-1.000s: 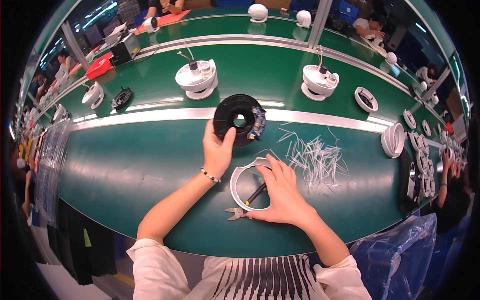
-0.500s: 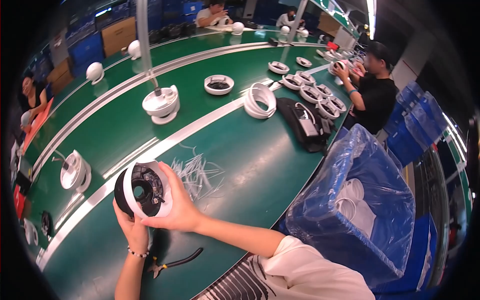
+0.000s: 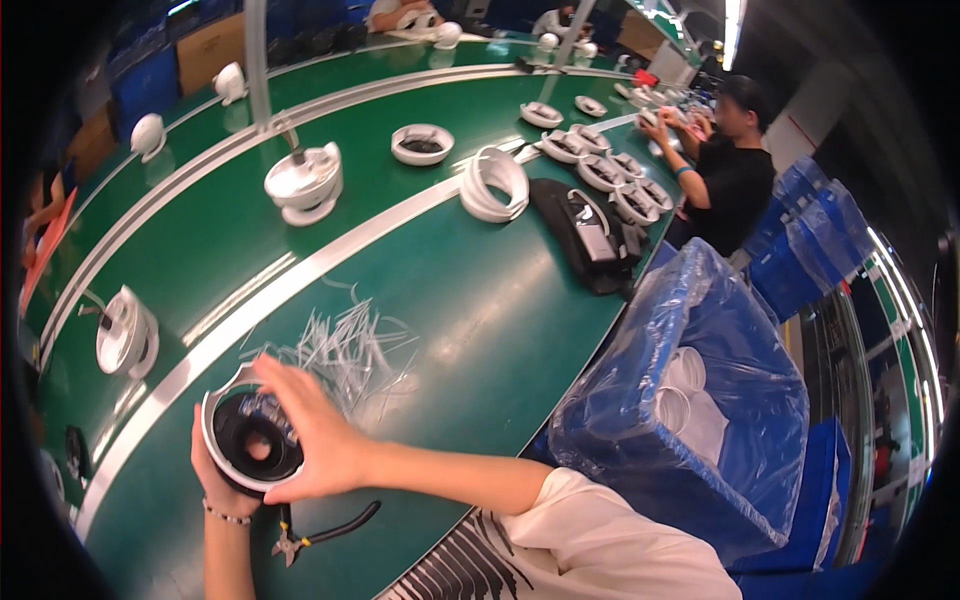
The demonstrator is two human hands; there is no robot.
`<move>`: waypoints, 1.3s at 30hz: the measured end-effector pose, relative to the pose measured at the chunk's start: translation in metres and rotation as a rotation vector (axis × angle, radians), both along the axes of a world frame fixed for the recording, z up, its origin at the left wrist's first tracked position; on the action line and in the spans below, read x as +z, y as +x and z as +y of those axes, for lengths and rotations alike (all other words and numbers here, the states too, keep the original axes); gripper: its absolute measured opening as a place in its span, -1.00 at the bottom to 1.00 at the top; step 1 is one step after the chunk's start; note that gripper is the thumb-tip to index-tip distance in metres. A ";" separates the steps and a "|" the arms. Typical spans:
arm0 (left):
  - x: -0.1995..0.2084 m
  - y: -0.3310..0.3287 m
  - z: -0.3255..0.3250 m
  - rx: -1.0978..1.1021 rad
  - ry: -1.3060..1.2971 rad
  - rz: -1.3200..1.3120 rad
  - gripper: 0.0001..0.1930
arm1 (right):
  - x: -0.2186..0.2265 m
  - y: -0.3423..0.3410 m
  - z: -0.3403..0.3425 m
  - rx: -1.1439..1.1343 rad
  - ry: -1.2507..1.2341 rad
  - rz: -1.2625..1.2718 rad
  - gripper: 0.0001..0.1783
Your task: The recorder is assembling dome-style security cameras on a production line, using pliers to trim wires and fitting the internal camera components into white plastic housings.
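Both my hands hold a round housing (image 3: pixel 238 462) with a white rim, a black ring-shaped inside and a small circuit board, tilted so the inside faces up toward me. My left hand (image 3: pixel 214 472) wraps its left side and underside, most of those fingers hidden. My right hand (image 3: pixel 322 438) grips the rim from the right, thumb low and fingers at the top. Just below lie cutting pliers (image 3: pixel 342 526) with black and yellow handles on the green table (image 3: pixel 480 330). Beyond my hands is a loose heap of thin white plastic strips (image 3: pixel 345 345).
To my right stands a blue bin (image 3: pixel 640 450) lined with clear plastic, white round parts inside. Stacked white rings (image 3: pixel 493 185) and a black bag (image 3: pixel 560 235) lie farther off. White assemblies (image 3: pixel 305 185) stand along the green belt. A co-worker (image 3: pixel 735 165) sits at the far right.
The housing has turned so its open inside faces me more, and my right hand has shifted along its rim. The whole view has moved slightly.
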State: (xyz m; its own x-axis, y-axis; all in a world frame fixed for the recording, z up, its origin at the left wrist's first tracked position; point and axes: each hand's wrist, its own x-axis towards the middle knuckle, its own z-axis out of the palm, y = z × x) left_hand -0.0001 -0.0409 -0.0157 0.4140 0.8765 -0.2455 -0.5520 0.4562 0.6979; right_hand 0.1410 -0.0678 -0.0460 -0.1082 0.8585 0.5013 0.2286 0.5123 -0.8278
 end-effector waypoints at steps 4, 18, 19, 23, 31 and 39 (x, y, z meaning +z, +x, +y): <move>-0.016 0.005 0.018 0.003 -0.105 -0.124 -0.56 | -0.005 0.017 0.007 0.058 -0.081 0.071 0.31; -0.029 0.006 0.015 -0.266 -0.142 -0.344 -0.37 | 0.010 0.027 0.005 0.094 0.135 -0.330 0.23; -0.028 0.005 0.015 -0.281 -0.115 -0.293 -0.29 | 0.011 0.028 0.005 0.095 0.115 -0.328 0.24; -0.038 0.003 0.018 -0.363 -0.102 -0.251 -0.15 | 0.016 0.034 0.007 0.186 0.065 -0.397 0.25; -0.042 0.000 0.016 -0.282 -0.030 -0.350 -0.52 | 0.007 0.026 0.011 0.093 0.126 -0.399 0.21; -0.038 0.023 0.032 -0.072 -0.042 -0.238 -0.44 | 0.000 0.033 0.015 -0.059 0.000 -0.383 0.23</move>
State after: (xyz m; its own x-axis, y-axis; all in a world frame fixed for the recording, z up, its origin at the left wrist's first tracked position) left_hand 0.0234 -0.0094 -0.0535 0.5259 0.8335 -0.1695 -0.6631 0.5266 0.5320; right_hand 0.1737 -0.0530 -0.0464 -0.2384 0.8688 0.4341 0.5505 0.4891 -0.6765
